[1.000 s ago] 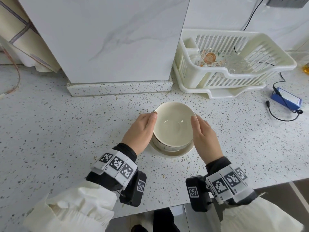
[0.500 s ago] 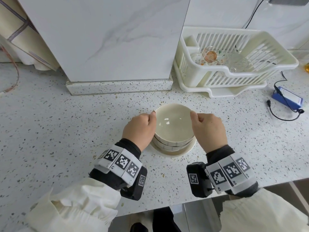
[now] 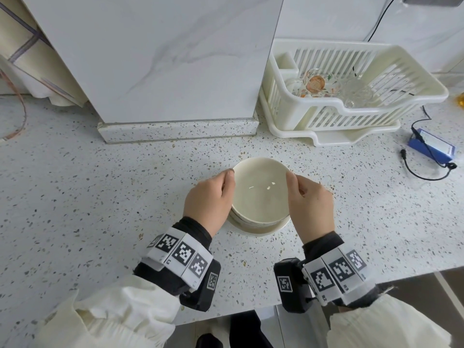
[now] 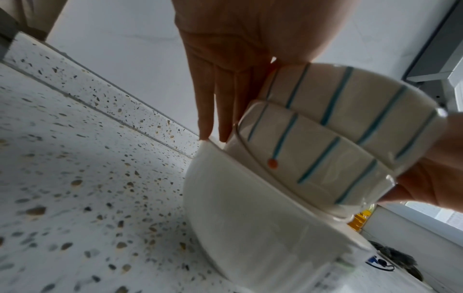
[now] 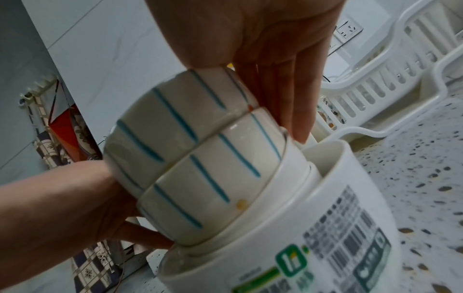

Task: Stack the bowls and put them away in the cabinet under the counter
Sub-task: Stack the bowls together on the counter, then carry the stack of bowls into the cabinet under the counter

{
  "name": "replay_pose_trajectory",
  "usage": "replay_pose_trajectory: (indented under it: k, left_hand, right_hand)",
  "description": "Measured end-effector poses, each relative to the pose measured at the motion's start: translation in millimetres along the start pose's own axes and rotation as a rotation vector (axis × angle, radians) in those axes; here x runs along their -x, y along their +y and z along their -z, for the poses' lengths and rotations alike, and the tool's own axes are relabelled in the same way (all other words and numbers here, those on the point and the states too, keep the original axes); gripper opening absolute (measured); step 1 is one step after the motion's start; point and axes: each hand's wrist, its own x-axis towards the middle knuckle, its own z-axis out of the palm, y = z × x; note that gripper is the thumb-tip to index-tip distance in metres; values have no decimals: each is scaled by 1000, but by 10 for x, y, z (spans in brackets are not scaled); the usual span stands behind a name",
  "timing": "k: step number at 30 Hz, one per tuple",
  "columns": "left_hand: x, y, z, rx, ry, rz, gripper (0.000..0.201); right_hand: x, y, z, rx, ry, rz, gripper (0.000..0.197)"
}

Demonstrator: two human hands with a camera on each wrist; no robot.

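Two cream bowls with blue stripes sit nested, the top one inside the second. Both rest in a larger white bowl that carries a printed label and stands on the speckled counter. My left hand grips the left side of the striped pair, thumb on the top rim, fingers running down to the white bowl's rim. My right hand grips the right side in the same way.
A white dish rack with glassware stands at the back right. A blue box with a black cable lies at the far right. A marble block rises behind the bowls. The counter's front edge is close to my wrists.
The striped bowls were tilted and higher a second ago; both hands have lowered them level into the white bowl, and the fingers have curled down along the sides.
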Motion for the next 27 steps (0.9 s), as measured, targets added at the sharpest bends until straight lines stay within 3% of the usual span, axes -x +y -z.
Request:
replay_pose_trajectory:
  k: [5, 7, 12, 14, 19, 22, 27]
  left_hand:
    - [32, 33, 30, 21, -28, 14, 36]
    - [37, 25, 40, 113, -74, 43, 36]
    - [-8, -88, 23, 402, -364, 163, 55]
    - [38, -22, 74, 501, -442, 221, 49]
    - [52, 28, 81, 612, -543, 414, 60]
    - [34, 23, 54, 632, -554, 454, 66]
    - [51, 3, 42, 652, -514, 461, 47]
  right_hand:
    - [33, 54, -16, -77, -3, -6, 44]
    - [26, 65, -9, -169, -87, -57, 31]
    - [99, 172, 24, -447, -362, -192, 32]
    - [134, 183, 46, -539, -461, -276, 29]
    - [102, 223, 43, -557, -573, -394, 70]
    - [108, 216, 35, -581, -573, -429, 75]
    - [114, 209, 13, -570, -528, -458, 71]
